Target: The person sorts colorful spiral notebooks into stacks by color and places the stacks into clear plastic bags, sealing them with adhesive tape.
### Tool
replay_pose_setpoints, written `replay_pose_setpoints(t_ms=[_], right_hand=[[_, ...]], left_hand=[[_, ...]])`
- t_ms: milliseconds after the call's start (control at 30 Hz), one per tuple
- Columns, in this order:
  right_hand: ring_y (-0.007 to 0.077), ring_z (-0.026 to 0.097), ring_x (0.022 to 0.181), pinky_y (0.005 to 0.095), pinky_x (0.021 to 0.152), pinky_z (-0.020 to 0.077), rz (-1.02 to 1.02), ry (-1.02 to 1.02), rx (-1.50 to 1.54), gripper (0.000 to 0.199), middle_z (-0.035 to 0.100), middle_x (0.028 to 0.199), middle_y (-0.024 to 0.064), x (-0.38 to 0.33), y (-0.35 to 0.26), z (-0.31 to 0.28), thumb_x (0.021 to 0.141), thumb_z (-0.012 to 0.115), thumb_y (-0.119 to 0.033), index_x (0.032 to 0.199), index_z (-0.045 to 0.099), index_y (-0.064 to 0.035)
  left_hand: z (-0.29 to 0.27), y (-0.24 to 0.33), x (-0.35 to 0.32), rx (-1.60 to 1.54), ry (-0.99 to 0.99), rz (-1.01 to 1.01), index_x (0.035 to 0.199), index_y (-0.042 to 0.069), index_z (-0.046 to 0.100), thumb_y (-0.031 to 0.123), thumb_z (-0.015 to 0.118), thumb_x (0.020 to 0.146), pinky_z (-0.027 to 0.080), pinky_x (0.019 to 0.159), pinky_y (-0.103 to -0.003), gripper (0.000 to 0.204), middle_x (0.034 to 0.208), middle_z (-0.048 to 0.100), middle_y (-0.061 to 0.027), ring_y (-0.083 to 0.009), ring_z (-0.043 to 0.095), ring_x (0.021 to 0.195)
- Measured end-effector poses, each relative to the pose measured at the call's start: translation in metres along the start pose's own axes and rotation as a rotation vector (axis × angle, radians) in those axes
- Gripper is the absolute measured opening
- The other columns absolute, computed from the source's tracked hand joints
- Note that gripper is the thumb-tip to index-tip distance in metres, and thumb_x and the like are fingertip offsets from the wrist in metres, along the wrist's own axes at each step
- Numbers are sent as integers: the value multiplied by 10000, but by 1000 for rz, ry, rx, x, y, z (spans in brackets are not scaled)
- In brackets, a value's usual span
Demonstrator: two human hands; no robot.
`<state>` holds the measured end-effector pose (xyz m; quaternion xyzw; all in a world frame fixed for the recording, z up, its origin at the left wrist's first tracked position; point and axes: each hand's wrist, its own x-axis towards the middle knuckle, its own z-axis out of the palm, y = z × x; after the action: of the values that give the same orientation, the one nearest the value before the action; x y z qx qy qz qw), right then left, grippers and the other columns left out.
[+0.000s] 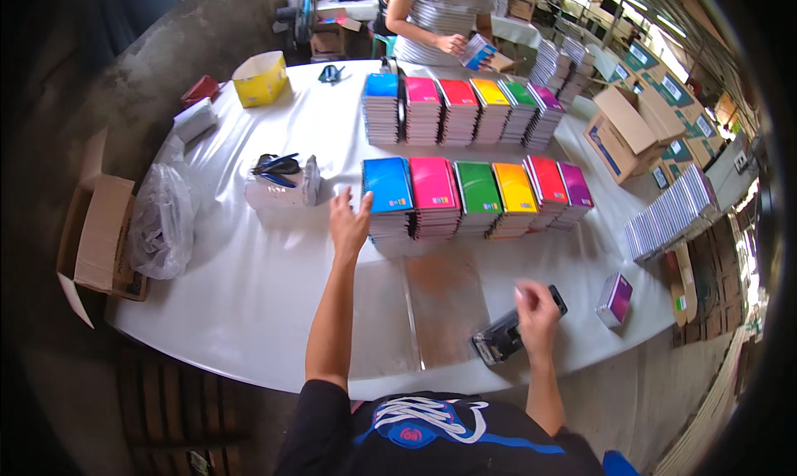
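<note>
My left hand (pixel 349 227) has its fingers apart at the left edge of a stack of blue spiral notebooks (pixel 388 185). The fingertips seem to touch the stack's side; nothing is held in them. To its right in the same row stand stacks of pink (pixel 434 184), green (pixel 478 189), yellow (pixel 515 189), red (pixel 547 181) and purple (pixel 574 185) notebooks. My right hand (pixel 538 310) is closed, fingertips pinched, over a long black tool (pixel 500 338), perhaps a tape dispenser. Whatever the pinch holds is too small to tell. Clear plastic sheets (pixel 378 322) lie between my forearms.
Behind is a second row of notebook stacks (pixel 458 115); a person (pixel 440 19) stands beyond it, holding a notebook. A holder with pliers (pixel 282 177), plastic bag (pixel 162 218) and yellow box (pixel 260 79) are left. A carton (pixel 627 135) and small purple pack (pixel 614 300) are right.
</note>
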<state>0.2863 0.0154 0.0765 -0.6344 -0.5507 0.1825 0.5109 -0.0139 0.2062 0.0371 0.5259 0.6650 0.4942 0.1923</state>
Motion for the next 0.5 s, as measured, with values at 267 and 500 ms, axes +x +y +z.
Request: replay_pose_setpoints(t_ms=[267, 500], right_hand=[[297, 415, 1188, 604, 926, 331, -77, -393, -694, 587, 477, 1207, 132, 145, -39, 208, 816, 534, -578, 1063, 611, -51], [294, 562, 976, 407, 862, 451, -50, -175, 178, 532, 549, 1065, 149, 124, -48, 242, 690, 774, -164, 1102, 481, 1]], left_hand=[[43, -39, 26, -82, -171, -109, 1271, 86, 525, 362, 692, 782, 466, 847, -362, 586, 1111, 605, -185, -275, 593, 998], [29, -49, 19, -297, -312, -142, 1368, 33, 390, 286, 691, 823, 482, 795, -291, 673, 1168, 548, -144, -211, 595, 946]])
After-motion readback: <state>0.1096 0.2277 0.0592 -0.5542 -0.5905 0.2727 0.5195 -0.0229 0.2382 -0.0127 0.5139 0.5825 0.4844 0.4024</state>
